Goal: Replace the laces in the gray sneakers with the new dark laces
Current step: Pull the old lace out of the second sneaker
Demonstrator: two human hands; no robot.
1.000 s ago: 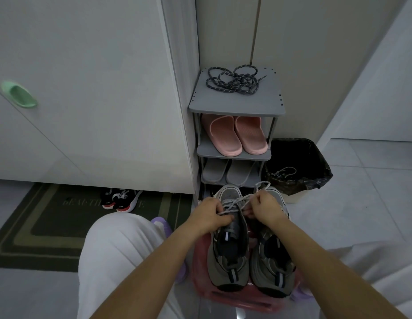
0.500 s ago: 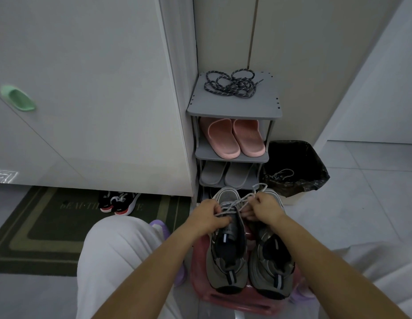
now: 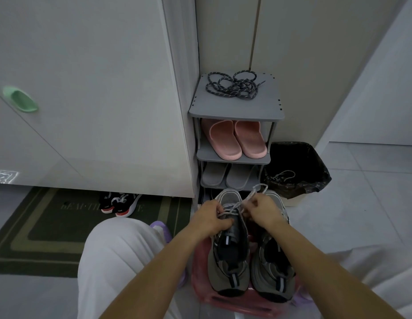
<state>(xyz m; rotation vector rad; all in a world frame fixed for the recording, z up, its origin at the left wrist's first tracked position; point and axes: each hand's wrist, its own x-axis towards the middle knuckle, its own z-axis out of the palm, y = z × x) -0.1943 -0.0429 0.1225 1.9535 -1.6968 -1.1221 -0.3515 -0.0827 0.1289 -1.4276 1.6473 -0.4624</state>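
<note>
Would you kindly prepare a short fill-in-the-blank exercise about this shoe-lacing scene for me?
The dark laces lie on the ____ shelf of the shoe rack.
The slippers on the shelf just below are ____.
The left hand and right hand meet at the pale lace of the gray sneaker on the person's ____ side.
The bin beside the rack has a ____ liner.
Missing words: top, pink, left, black.

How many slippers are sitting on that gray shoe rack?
4. Two pink slippers on the shelf just under the top; two gray slippers directly below them. Anything lower is hidden behind the gray sneakers.
</note>
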